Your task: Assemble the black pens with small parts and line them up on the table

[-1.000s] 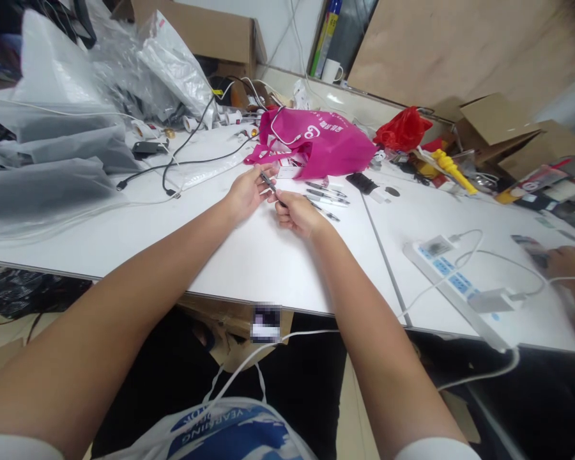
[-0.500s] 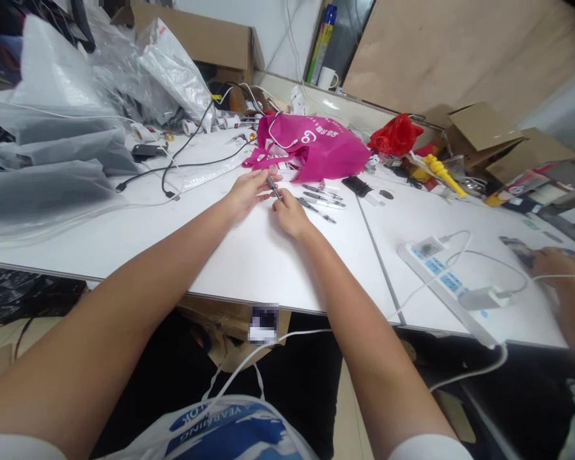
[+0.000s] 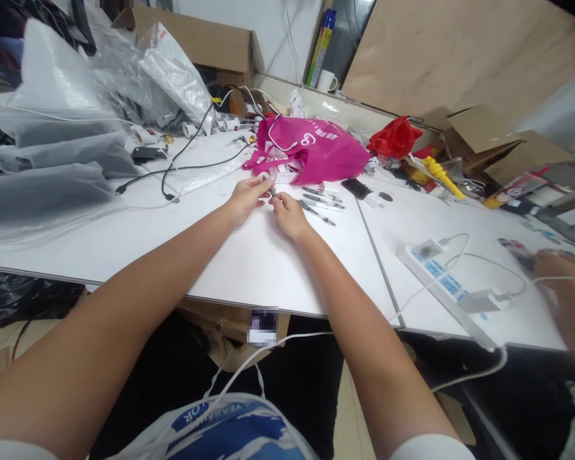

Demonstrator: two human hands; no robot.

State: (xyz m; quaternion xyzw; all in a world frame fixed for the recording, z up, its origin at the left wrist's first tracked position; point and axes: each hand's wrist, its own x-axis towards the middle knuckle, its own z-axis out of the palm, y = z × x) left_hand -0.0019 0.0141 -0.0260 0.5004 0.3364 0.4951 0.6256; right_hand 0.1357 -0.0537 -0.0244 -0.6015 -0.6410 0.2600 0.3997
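Both my hands meet over the white table [image 3: 249,268], in front of a magenta bag [image 3: 333,153]. A dark, slim pen [image 3: 272,191] is between them. My left hand [image 3: 249,197] pinches its upper end between thumb and fingers. The fingertips of my right hand [image 3: 287,212] close on its lower end. Several pens [image 3: 322,203] lie side by side on the table, just right of my right hand. A black object [image 3: 357,188] and a small white piece [image 3: 374,199] lie beyond them.
Grey plastic bags [image 3: 52,172] and black cables [image 3: 172,167] lie on the left. A white power strip [image 3: 448,287] with chargers is on the right. Another person's hand [image 3: 558,265] is at the right edge. A red bag [image 3: 395,137] and cardboard boxes [image 3: 483,137] stand behind.
My left thumb and fingers have closed further over the pen's upper end, so less of the pen shows. The other person's hand has shifted slightly.
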